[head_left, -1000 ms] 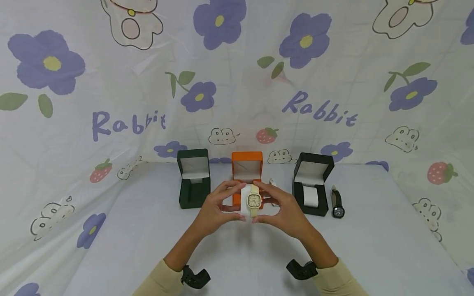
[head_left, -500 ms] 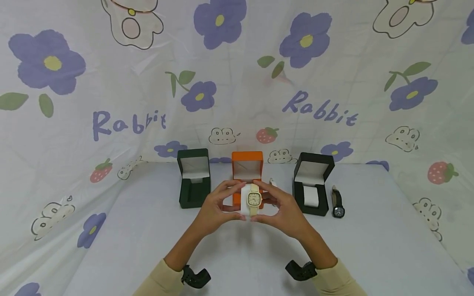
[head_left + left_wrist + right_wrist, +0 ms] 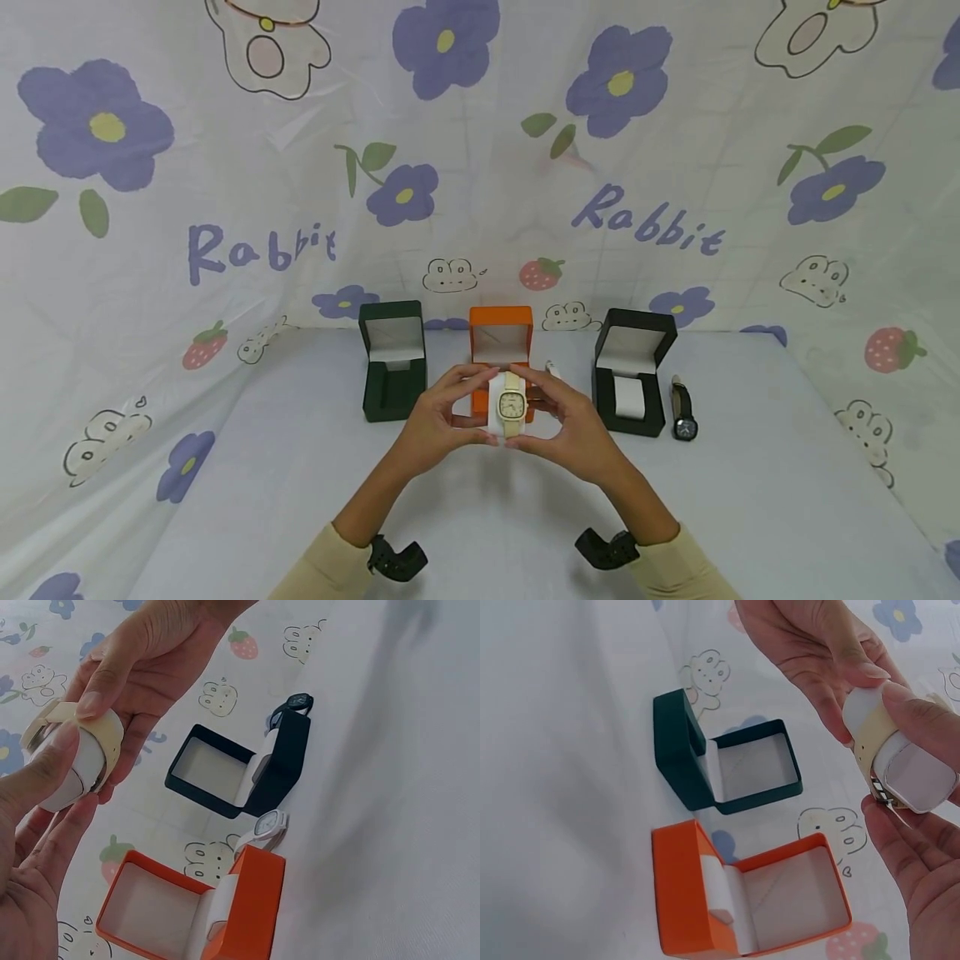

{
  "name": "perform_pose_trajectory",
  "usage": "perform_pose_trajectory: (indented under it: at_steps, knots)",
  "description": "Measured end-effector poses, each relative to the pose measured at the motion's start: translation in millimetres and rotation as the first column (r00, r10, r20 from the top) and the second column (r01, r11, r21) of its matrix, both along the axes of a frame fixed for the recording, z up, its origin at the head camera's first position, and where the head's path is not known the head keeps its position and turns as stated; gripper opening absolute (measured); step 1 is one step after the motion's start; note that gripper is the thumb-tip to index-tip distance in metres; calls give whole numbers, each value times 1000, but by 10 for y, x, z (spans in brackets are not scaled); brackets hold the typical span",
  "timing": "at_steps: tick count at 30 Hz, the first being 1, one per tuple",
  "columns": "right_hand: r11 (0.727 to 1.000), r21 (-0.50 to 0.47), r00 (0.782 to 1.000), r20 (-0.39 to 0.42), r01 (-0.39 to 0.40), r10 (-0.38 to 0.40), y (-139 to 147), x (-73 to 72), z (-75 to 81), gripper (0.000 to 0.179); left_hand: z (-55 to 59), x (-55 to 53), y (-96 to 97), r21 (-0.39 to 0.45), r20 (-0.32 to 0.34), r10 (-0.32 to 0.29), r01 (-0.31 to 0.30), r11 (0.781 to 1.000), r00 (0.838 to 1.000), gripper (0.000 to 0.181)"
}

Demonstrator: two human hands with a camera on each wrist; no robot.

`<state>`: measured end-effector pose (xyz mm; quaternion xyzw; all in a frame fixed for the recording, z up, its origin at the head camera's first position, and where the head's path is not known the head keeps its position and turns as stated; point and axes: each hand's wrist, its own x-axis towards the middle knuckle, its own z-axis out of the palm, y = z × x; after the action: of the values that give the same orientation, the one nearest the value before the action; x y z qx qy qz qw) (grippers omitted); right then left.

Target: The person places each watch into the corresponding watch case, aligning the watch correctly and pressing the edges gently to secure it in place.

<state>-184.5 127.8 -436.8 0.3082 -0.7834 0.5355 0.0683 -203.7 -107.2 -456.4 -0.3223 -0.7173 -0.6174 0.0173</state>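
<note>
Both hands hold a cream-strapped wristwatch [image 3: 512, 406] wrapped around a white watch cushion [image 3: 493, 400], raised over the table in front of the orange box. My left hand [image 3: 431, 425] grips the cushion's left end between thumb and fingers. From the right, my right hand [image 3: 581, 425] pinches the watch and strap by top and bottom edges. The right wrist view shows the square watch face [image 3: 921, 778] and the strap's metal buckle [image 3: 881, 791] under the cushion. In the left wrist view the cream strap [image 3: 111, 742] circles the cushion near the right thumb.
An open green watch box [image 3: 395, 392] stands left, an open orange box [image 3: 501, 321] in the middle, partly hidden by the hands. An open black box [image 3: 652, 408] with a white cushion [image 3: 628, 397] stands right, beside a black watch [image 3: 684, 425]. A white watch [image 3: 268, 825] lies by the orange box.
The cream watch has shifted slightly left along the cushion, and the right hand has moved left a little with it. The left hand stays almost still; boxes are unmoved.
</note>
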Motion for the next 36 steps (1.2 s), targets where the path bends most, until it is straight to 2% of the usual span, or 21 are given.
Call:
perform_pose_trajectory:
  at_steps: [6, 9, 19, 36]
  knots:
    - [1000, -13, 1000, 14, -19, 19, -58, 117, 220, 84, 16, 3, -6, 8, 5, 7, -7, 1000, 1000, 81]
    - [1000, -14, 1000, 10, -20, 20, -70, 135, 262, 82, 25, -4, -4, 2, 6, 19, -19, 1000, 1000, 80]
    - [999, -35, 999, 49, -15, 17, -90, 122, 241, 82, -6, 1, -8, 0, 34, 46, -46, 999, 998, 79]
    - [999, -33, 998, 65, -20, 22, -134, 124, 232, 82, -44, -9, -50, 6, 12, 35, -35, 999, 999, 80]
